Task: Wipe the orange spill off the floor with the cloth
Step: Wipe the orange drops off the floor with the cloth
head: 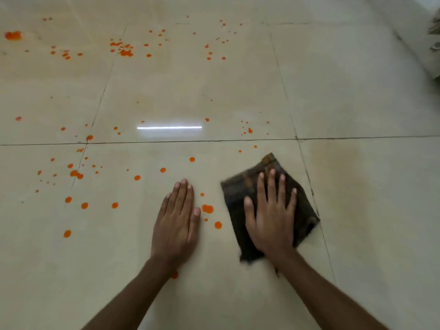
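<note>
A dark folded cloth [240,194] lies flat on the beige tiled floor [357,91], right of centre. My right hand [271,215] presses down on it with fingers spread. My left hand [177,222] rests flat on the bare floor just left of the cloth, holding nothing. Orange drops [207,208] sit between my two hands. Many more orange spots [75,173] are scattered to the left, and further ones [125,50] lie across the far tiles. A faint yellowish smear [342,167] marks the tile right of the cloth.
A pale wall or skirting [414,44] runs along the far right, with a blurred object [434,27] at the top right corner. A bright light reflection [169,127] shows on the glossy tile. Dark grout lines cross the floor.
</note>
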